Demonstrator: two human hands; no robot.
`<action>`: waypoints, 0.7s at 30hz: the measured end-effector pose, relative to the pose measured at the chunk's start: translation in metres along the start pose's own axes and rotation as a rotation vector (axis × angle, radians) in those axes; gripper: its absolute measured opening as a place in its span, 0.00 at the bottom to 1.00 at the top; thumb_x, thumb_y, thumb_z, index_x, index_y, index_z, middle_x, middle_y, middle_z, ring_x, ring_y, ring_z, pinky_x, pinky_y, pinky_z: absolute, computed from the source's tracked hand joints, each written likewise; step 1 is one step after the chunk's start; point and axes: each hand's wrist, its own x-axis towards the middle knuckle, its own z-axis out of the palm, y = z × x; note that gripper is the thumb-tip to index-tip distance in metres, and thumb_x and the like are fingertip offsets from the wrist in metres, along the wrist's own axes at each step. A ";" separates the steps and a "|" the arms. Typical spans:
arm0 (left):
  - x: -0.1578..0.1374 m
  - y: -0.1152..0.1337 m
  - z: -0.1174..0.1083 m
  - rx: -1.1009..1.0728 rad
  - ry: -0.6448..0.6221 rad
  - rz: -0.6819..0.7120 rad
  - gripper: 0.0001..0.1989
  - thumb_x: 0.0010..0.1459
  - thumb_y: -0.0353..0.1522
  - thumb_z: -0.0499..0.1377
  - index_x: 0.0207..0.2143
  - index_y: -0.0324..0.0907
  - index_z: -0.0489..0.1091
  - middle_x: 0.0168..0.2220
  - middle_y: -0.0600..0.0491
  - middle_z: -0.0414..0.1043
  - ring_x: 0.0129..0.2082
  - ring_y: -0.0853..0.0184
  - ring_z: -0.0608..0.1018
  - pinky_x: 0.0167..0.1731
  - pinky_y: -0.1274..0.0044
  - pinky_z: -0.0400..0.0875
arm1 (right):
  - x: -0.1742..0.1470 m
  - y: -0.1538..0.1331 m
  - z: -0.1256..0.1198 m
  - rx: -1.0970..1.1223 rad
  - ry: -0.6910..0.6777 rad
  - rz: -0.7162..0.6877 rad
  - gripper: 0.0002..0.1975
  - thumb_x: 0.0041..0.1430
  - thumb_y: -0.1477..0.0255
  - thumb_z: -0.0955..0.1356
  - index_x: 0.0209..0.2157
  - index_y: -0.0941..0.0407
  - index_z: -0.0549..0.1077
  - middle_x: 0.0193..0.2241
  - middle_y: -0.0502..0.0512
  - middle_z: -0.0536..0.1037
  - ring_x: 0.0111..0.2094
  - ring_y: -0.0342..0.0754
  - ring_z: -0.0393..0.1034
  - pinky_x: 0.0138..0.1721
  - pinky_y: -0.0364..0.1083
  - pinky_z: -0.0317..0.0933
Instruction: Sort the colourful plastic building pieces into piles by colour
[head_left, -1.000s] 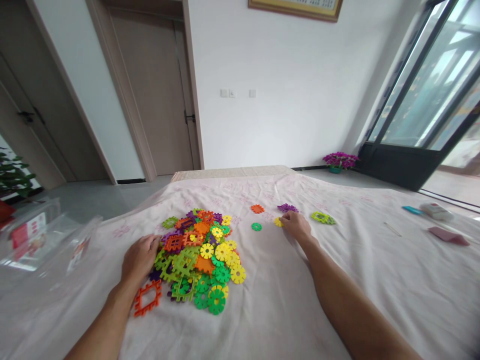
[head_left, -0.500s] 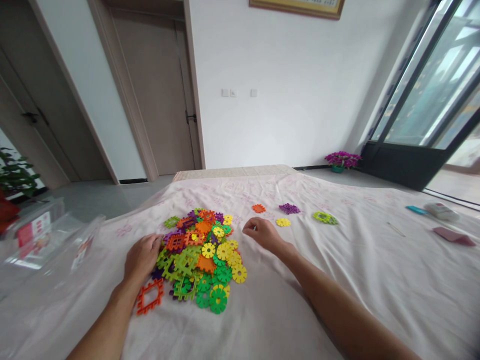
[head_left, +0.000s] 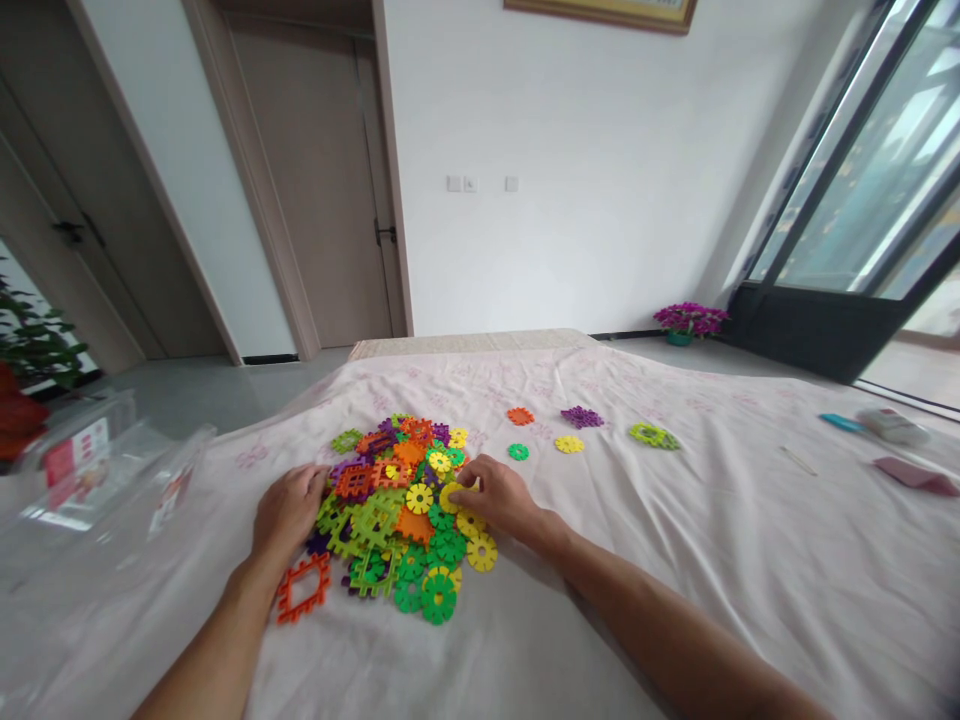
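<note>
A heap of plastic interlocking pieces [head_left: 386,520] lies on the cloth: slotted discs in yellow and green, toothed squares in orange, lime and purple. Against its left side rests my left hand [head_left: 289,510], fingers loosely bent and their tips partly hidden by the heap; I see nothing held. My right hand [head_left: 499,495] is at the heap's right edge, thumb and forefinger on a yellow slotted disc [head_left: 451,499]. Beyond that hand lie a single green disc [head_left: 518,452], a yellow disc [head_left: 569,444], an orange piece [head_left: 520,416], purple pieces [head_left: 583,416] and lime pieces [head_left: 652,435].
An orange toothed frame [head_left: 304,588] sits near my left forearm. Clear plastic packaging [head_left: 97,470] lies at the left. On the right are a thin stick [head_left: 799,461], a blue item [head_left: 841,423], a whitish packet [head_left: 892,427] and a dusky pink item [head_left: 915,475]. The pinkish cloth [head_left: 720,540] is wrinkled.
A green disc now lies on the cloth where my right hand was. That hand has moved left and nearer, onto a yellow disc in the heap. My left hand stays put.
</note>
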 end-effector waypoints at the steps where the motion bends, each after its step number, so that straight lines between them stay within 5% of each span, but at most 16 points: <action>1: 0.000 0.000 0.000 -0.003 0.002 0.001 0.23 0.67 0.42 0.43 0.47 0.44 0.75 0.53 0.48 0.75 0.51 0.60 0.75 0.48 0.74 0.66 | 0.002 0.002 0.000 0.057 -0.010 0.019 0.10 0.52 0.62 0.73 0.31 0.54 0.76 0.33 0.48 0.77 0.30 0.42 0.68 0.32 0.41 0.56; 9: -0.002 0.003 -0.002 -0.010 0.009 0.009 0.23 0.67 0.41 0.43 0.47 0.44 0.75 0.52 0.48 0.75 0.51 0.60 0.75 0.48 0.74 0.66 | 0.024 0.037 -0.033 0.359 0.128 0.128 0.14 0.56 0.59 0.67 0.30 0.57 0.73 0.24 0.48 0.73 0.25 0.42 0.66 0.27 0.41 0.57; 16: -0.002 0.005 -0.004 0.002 -0.007 -0.009 0.25 0.67 0.42 0.42 0.48 0.43 0.75 0.54 0.47 0.74 0.54 0.59 0.74 0.51 0.72 0.65 | 0.024 0.087 -0.100 -0.166 0.293 0.348 0.13 0.55 0.61 0.67 0.27 0.56 0.75 0.24 0.51 0.75 0.27 0.45 0.67 0.26 0.42 0.51; 21: -0.003 0.006 -0.006 0.004 -0.020 -0.022 0.24 0.67 0.42 0.42 0.49 0.44 0.75 0.54 0.48 0.74 0.53 0.59 0.74 0.50 0.73 0.65 | 0.017 0.116 -0.120 -0.320 0.296 0.515 0.13 0.55 0.61 0.67 0.35 0.54 0.77 0.32 0.54 0.79 0.34 0.49 0.72 0.29 0.43 0.54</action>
